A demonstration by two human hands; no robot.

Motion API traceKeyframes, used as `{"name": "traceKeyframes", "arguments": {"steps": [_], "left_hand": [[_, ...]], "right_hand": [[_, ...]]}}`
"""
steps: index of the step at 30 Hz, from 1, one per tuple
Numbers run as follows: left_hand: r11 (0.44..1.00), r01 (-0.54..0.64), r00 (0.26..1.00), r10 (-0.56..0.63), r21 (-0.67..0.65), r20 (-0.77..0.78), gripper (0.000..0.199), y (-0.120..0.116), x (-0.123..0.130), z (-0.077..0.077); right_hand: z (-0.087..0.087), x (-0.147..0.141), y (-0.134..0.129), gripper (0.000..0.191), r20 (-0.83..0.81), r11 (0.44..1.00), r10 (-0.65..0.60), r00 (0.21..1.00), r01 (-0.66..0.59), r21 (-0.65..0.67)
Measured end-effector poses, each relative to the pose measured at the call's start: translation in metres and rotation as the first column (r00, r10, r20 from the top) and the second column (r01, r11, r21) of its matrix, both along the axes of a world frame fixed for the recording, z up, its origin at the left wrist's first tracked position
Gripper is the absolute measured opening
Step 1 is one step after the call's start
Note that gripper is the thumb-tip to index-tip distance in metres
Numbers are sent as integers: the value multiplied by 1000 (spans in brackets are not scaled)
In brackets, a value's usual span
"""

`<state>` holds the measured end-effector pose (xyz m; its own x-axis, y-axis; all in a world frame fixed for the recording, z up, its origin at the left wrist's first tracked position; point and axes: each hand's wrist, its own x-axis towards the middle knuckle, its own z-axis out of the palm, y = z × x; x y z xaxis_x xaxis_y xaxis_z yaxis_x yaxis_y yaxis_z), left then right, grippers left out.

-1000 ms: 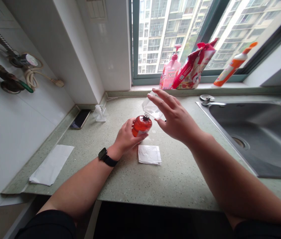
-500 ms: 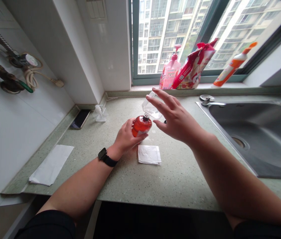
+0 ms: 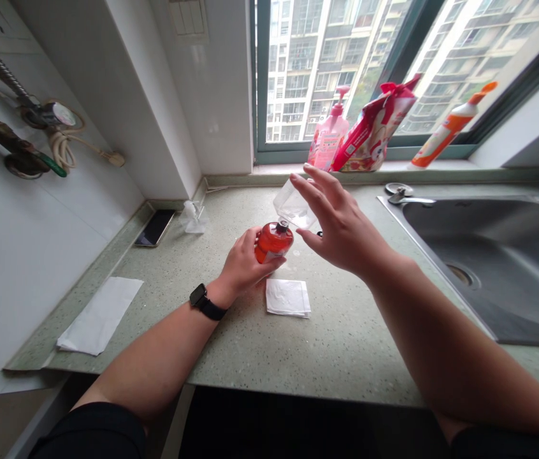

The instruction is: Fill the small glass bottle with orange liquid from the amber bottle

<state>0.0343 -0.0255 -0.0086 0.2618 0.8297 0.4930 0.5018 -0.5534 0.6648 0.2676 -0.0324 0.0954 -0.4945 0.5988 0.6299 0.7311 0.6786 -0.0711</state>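
My left hand [image 3: 245,260] is wrapped round a bottle of red liquid [image 3: 274,243] with an uncovered black neck, low over the counter. Tilted against that neck is a clear, see-through container [image 3: 292,204]. My right hand [image 3: 329,213] holds it between thumb and fingers, which partly hide it. Whether any liquid is flowing between the two is too small to tell. A folded white tissue [image 3: 287,298] lies just in front of the red bottle. Behind my right thumb, a small black object [image 3: 320,234] shows in part.
On the left of the counter [image 3: 250,357] are a phone [image 3: 155,227], a clear spray nozzle piece [image 3: 194,217] and a white paper sheet [image 3: 100,315]. A sink [image 3: 503,255] is at right. Pink bottle [image 3: 328,137], red bag [image 3: 375,127] and orange bottle [image 3: 446,135] stand by the window.
My right fingertips have shifted slightly right along the clear container. The whole view has moved a little; both hands keep their places at the bottles.
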Motion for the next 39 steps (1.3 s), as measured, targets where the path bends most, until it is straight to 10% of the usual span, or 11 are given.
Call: {"name": "traceKeyframes", "arguments": {"steps": [39], "left_hand": [[999, -10, 999, 11, -45, 33, 64, -3, 2, 1]], "right_hand": [[-9, -7, 3, 102, -46, 992, 75, 996, -69, 104]]}}
